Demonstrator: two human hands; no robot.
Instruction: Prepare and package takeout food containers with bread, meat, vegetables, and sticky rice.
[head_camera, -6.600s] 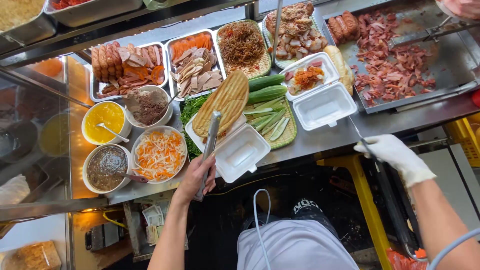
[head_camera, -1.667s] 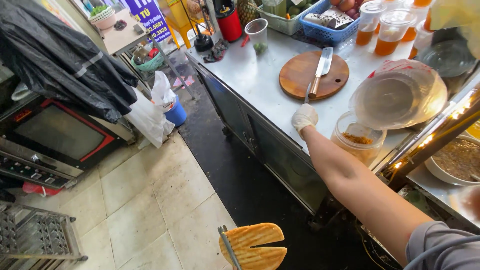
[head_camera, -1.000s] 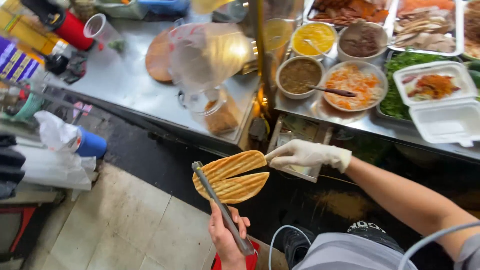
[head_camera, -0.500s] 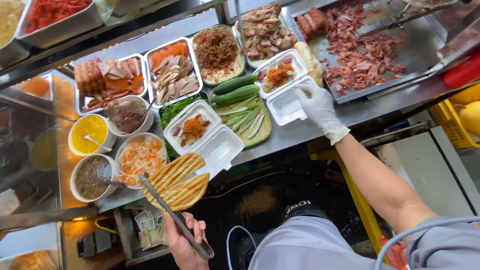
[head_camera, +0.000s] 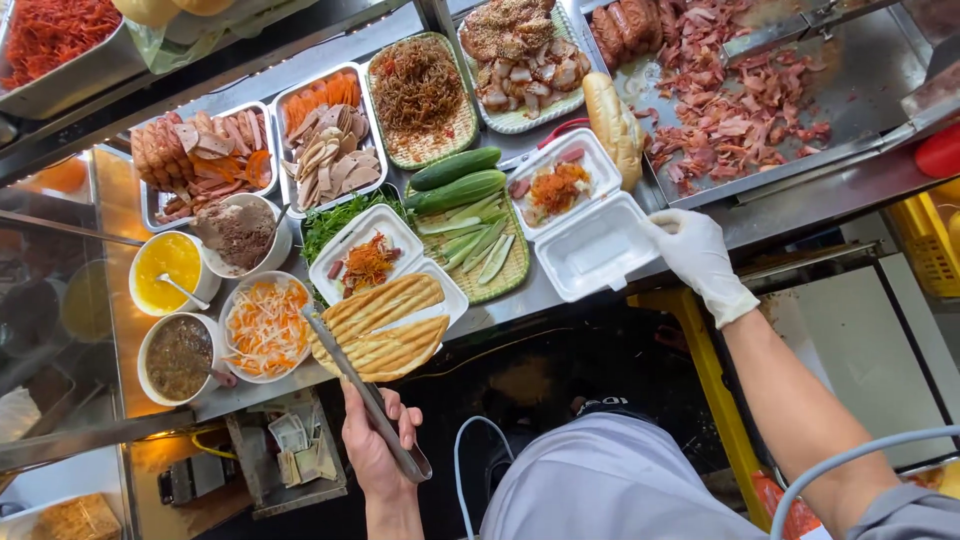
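Toasted bread (head_camera: 385, 328) in tongs (head_camera: 368, 398) — left hand (head_camera: 378, 440)

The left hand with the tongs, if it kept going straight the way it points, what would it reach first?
Probably the open white foam box with orange filling. The left hand holds metal tongs clamped on a split grilled flatbread, which already overlaps the box's near edge, though height above it is unclear.
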